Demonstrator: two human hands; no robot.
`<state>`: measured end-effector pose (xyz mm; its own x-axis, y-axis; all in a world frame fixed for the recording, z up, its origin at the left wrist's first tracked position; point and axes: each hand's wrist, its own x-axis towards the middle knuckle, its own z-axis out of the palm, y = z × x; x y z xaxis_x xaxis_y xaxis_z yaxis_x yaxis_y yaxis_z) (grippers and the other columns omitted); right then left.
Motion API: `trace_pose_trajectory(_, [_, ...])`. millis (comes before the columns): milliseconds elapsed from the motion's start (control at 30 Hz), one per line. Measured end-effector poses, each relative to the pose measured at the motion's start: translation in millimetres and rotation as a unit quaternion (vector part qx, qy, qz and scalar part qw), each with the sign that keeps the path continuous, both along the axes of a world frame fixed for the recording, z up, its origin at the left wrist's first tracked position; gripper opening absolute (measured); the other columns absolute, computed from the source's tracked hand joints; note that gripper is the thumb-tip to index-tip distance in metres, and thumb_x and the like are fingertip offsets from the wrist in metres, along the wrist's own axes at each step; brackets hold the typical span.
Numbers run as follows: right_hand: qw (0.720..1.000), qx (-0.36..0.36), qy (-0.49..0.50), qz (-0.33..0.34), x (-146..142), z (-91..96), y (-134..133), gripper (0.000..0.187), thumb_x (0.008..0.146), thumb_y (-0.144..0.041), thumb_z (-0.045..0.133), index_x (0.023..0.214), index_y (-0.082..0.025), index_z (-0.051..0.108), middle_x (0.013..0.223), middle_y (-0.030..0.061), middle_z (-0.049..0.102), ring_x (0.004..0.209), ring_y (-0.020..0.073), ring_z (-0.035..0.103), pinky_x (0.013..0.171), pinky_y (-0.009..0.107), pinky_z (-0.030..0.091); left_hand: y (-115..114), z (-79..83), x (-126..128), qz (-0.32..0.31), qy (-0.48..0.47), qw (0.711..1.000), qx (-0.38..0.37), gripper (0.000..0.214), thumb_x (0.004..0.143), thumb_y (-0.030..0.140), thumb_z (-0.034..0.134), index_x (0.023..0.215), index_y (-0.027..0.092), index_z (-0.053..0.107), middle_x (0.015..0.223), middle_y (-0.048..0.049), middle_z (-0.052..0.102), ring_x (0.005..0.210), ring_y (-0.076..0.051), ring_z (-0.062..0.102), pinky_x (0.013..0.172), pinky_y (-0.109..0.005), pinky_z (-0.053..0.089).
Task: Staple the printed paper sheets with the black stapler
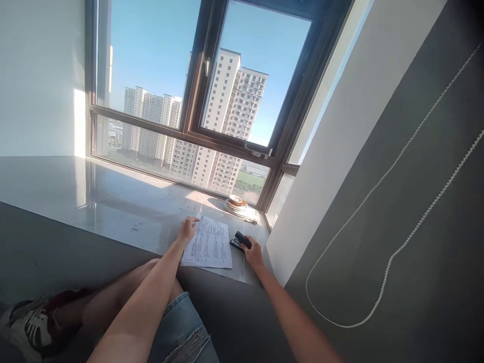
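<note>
Head view: your right hand (254, 252) holds a black stapler (242, 239); your left hand (187, 229) touches the paper (209, 245) near one corner, but I can't tell if it pinches.

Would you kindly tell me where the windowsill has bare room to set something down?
The windowsill is mostly bare left of the left hand, before the window frame, save small dark marks. Rightward is crowded: paper, a narrow bare strip, stapler in the right hand, coiled bundle beyond.
</note>
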<state>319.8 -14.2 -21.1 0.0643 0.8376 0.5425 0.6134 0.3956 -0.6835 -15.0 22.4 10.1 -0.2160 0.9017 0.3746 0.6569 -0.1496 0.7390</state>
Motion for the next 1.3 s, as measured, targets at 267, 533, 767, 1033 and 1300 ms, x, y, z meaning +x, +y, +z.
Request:
trace_pose_trajectory(267, [0.998,-0.017,0.002,0.058,-4,4.8,-7,0.041,0.082,-0.035,0.065,0.118,-0.019,0.076,0.123,0.0106,0.075,0.116,0.0312,0.067,0.109,0.047,0.048,10,-2.7,-3,-0.019,-0.044,0.998,0.028,0.03,0.088,0.01,0.052,0.106,0.017,0.075,0.128,-0.0136,0.07,0.123,-0.029,0.064,0.106,-0.04,0.052])
trace_pose_trajectory(533, [0.999,-0.008,-0.003,0.037,1,2.3,0,0.042,0.082,-0.03,0.06,0.12,-0.018,0.073,0.126,0.0116,0.072,0.12,0.031,0.062,0.111,0.049,0.044,21,-2.0,-15,-0.008,-0.095,0.994,0.049,0.025,0.089,0.015,0.06,0.108,0.017,0.077,0.13,-0.0118,0.071,0.124,-0.028,0.064,0.111,-0.039,0.048])
trace_pose_trajectory(767, [0.996,-0.029,-0.037,0.075,-3,11.7,-10,0.042,0.085,-0.034,0.056,0.121,-0.018,0.071,0.122,0.0127,0.07,0.117,0.0304,0.06,0.107,0.048,0.045,24,-13.6,-8,-0.017,-0.103,0.994,0.036,0.023,0.093,0.027,0.06,0.103,0.016,0.077,0.132,-0.0159,0.068,0.124,-0.034,0.062,0.106,-0.045,0.052])
trace_pose_trajectory(1033, [0.983,0.003,-0.17,0.064,-16,18.2,-26,0.045,0.092,-0.034,0.051,0.135,-0.022,0.062,0.131,0.0111,0.066,0.125,0.0303,0.056,0.115,0.054,0.036,25,-20.4,-3,-0.018,-0.09,0.996,0.02,0.033,0.095,0.045,0.06,0.099,0.016,0.076,0.127,-0.0206,0.069,0.122,-0.036,0.062,0.099,-0.044,0.055])
trace_pose_trajectory(1300, [0.939,0.053,-0.319,0.117,-24,15.1,-31,0.078,0.08,-0.006,0.042,0.156,-0.021,0.044,0.158,0.0052,0.049,0.149,0.0225,0.039,0.13,0.045,0.016,29,-25.5,0,-0.005,-0.097,0.995,-0.006,0.028,0.095,0.037,0.061,0.101,0.014,0.076,0.121,-0.0211,0.071,0.114,-0.034,0.066,0.098,-0.043,0.055])
